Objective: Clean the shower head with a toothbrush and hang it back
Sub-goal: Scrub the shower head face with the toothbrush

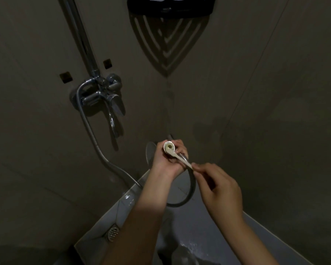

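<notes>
a: obs. 1, hidden parts. what can't you read?
b: shower head [151,153]: only a grey edge of its disc shows, behind the left hand [167,161]. the face is not visible. a pale round end with a small hole sits at the fingertips; i cannot tell which part that is.
a: grip, left?
b: fingers curled tight round the shower head's handle, held up in front of the wall corner.
a: right?
b: right hand [220,190], thumb and fingertips pinched together on the tail of a thin pale toothbrush [188,164]. it runs up across the left palm. bristles hard to make out in this light.
a: hose?
b: hose [192,185] leaves the left hand, loops down, passes behind the left forearm, then climbs to the mixer tap [103,96]. the middle stretch is covered by the arm.
a: cut off?
b: corner shelf [170,8] is cropped at the top, with two white things on it, only their bases seen. the riser pipe [80,35] runs out of view too.
a: room?
b: dim. dull brown wall tiles, two small dark square insets [66,77] by the pipe, the shelf's slatted shadow below it. pale floor [208,236] with a wet sheen, round drain [113,233] at left.
</notes>
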The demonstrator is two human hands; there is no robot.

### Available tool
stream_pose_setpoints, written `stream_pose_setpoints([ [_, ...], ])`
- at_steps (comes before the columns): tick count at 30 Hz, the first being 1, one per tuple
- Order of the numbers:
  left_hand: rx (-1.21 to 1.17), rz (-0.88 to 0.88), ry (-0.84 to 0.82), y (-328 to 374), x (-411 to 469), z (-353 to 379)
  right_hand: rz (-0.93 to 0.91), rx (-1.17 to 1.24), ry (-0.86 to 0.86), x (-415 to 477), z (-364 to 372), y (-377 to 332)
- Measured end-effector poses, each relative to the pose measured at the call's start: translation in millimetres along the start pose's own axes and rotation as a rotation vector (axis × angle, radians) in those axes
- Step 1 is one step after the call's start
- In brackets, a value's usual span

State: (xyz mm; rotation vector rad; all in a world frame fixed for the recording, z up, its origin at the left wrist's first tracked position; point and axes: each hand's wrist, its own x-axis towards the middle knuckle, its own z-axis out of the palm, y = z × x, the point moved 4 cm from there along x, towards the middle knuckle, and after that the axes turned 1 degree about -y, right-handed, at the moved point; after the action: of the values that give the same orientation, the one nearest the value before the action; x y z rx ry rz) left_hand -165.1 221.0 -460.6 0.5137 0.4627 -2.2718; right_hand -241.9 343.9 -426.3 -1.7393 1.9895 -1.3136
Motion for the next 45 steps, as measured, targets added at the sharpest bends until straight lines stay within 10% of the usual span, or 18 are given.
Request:
stream_pose_setpoints([
  [17,0.114,0.053,0.066,-1.5,-3.9,-3.1,-0.108,-0.192,0.006,-1.6,-2.1,-2.2],
  [25,0.596,0.045,0.112,8.2,-9.5,-24.4,0.187,0.194,0.056,2.3,-25.1,32.2],
  [45,1.412,0.5,-0.001,15.2,-41.8,-5.0,0.058,0.138,0.058,28.1,-5.9,10.1],
])
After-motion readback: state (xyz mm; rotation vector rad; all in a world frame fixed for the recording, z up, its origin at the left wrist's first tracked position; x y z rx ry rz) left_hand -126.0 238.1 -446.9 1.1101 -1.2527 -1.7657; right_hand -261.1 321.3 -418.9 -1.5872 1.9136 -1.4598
